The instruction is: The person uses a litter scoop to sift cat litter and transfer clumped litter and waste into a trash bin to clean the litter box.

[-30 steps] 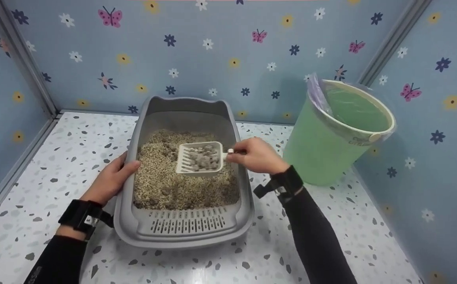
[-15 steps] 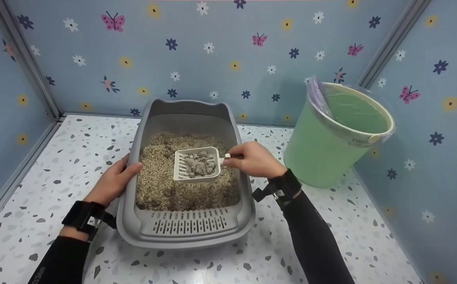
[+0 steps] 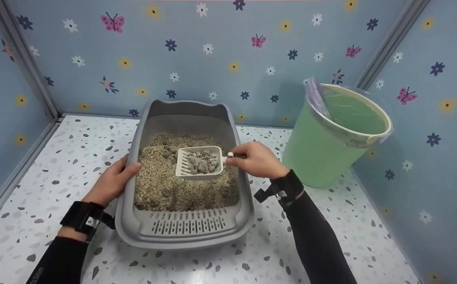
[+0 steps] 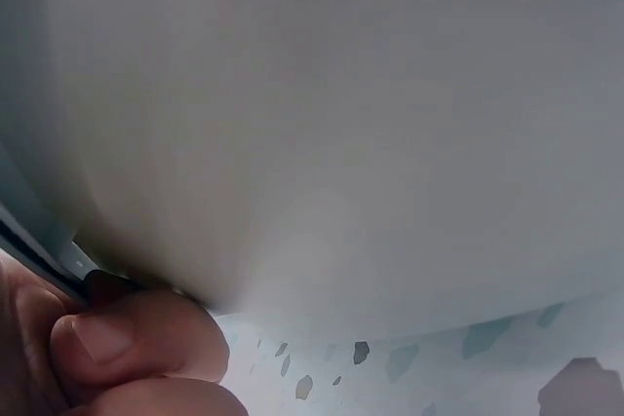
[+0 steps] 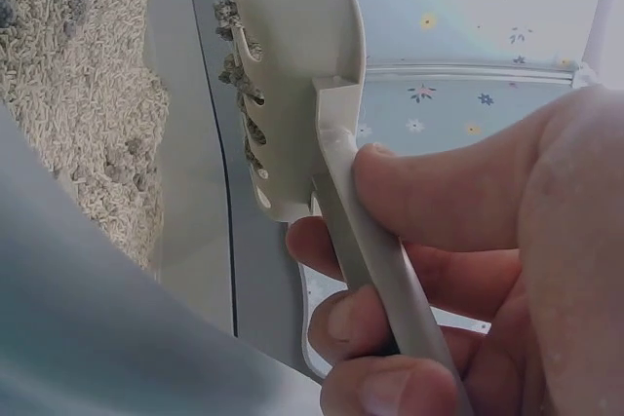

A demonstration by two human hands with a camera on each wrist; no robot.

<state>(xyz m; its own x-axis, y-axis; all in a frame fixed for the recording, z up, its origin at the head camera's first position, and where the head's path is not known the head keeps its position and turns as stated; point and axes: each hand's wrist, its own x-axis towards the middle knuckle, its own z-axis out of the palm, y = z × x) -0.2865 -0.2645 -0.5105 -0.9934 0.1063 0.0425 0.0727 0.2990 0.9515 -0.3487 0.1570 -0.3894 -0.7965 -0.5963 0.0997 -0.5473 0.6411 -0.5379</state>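
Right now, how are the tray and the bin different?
The tray is gray; the bin is green. The tray is long and low; the bin is round and tall. The tray holds litter; the bin has a thin bag lining it. Both are open at the top.

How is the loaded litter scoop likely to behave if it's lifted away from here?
The litter scoop will probably stay stiff: its handle shows no visible bend in the right hand. It seems fairly light, being thin-walled and slotted. Tilting it could spill the grey clumps, which appear to lie loose in it.
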